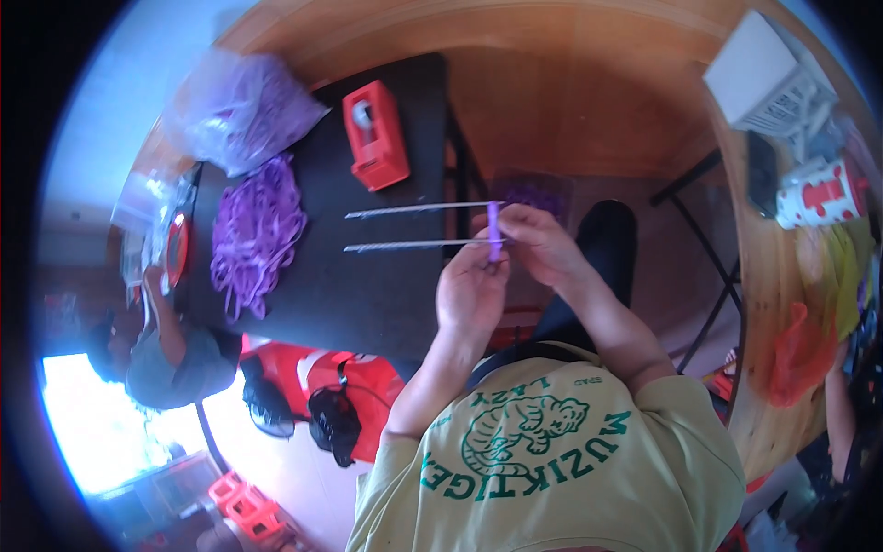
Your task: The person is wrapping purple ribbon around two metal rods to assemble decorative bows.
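Observation:
Two thin parallel metal rods (pixel 405 211) reach over the right part of the black table, their right ends at my hands. A short purple ribbon (pixel 494 230) spans from one rod to the other. My left hand (pixel 471 290) is closed at the ribbon's near end, by the nearer rod. With bent fingers, my right hand (pixel 543 244) pinches the ribbon from the right side. The fingertips hide part of the ribbon and the rod ends. A loose heap of purple ribbons (pixel 258 235) lies farther left on the table.
A red tape dispenser (pixel 376 136) and a clear bag of purple ribbons (pixel 241 110) stand on the black table (pixel 359 294). Another person (pixel 175 363) sits at the left. The wooden table (pixel 759 304) at right bears a white box (pixel 763 78) and a red-and-white cup (pixel 819 195).

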